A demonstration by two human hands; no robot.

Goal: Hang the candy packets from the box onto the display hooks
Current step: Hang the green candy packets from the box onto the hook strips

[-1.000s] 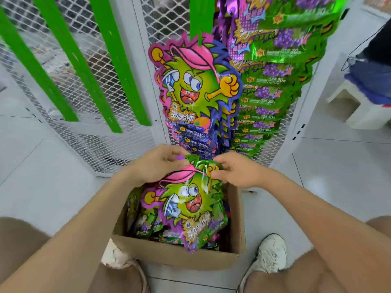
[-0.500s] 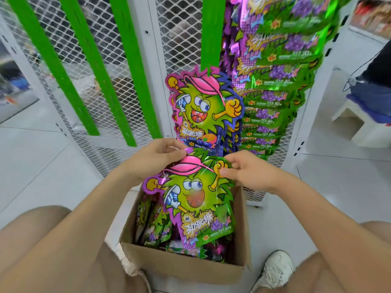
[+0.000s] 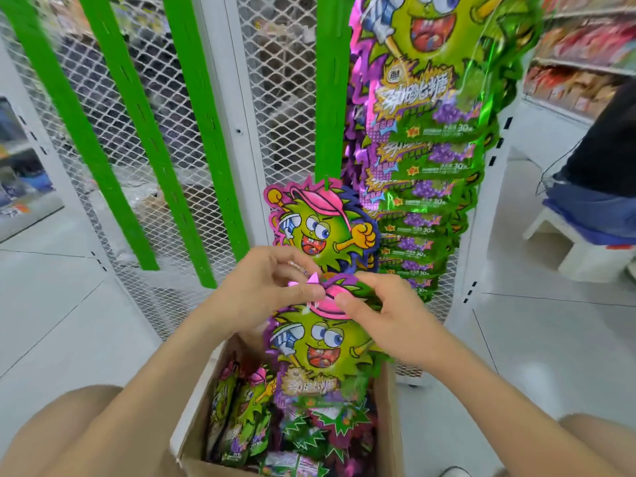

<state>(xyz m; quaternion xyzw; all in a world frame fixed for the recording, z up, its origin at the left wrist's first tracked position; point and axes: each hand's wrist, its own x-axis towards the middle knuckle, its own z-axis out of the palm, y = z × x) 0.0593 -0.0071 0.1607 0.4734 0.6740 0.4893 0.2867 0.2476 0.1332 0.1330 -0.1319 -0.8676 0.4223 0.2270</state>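
Pinching the top edge of a glossy green-and-purple candy packet (image 3: pixel 316 352) printed with a grinning cartoon face in a pink cap, the left hand (image 3: pixel 265 290) has its thumb and fingertips closed on the cap's nine o'clock side. The right hand (image 3: pixel 389 325) nips the same edge from three o'clock, thumb on the front. The packet hangs upright between them, its lower half dangling over the open brown cardboard box (image 3: pixel 196 407), which sits at six o'clock in the view between the person's knees.

More packets of the same print (image 3: pixel 241 414) stand and lie inside the box (several are too blurred to tell apart). At twelve o'clock from the held packet, just above the hands, a matching hung packet (image 3: pixel 320 228) sits at the foot of a bright green vertical strip (image 3: pixel 328 98) on the white wire-mesh display panel (image 3: pixel 275 80); the hook itself cannot be made out.

From one to two o'clock a long overlapping column of green packets printed with purple grapes (image 3: pixel 426 173) runs down the panel. Far off at three o'clock a white plastic stool (image 3: pixel 581 249) stands on the pale tiled floor (image 3: pixel 51 321), with another person (image 3: pixel 605 149) partly in view on it.
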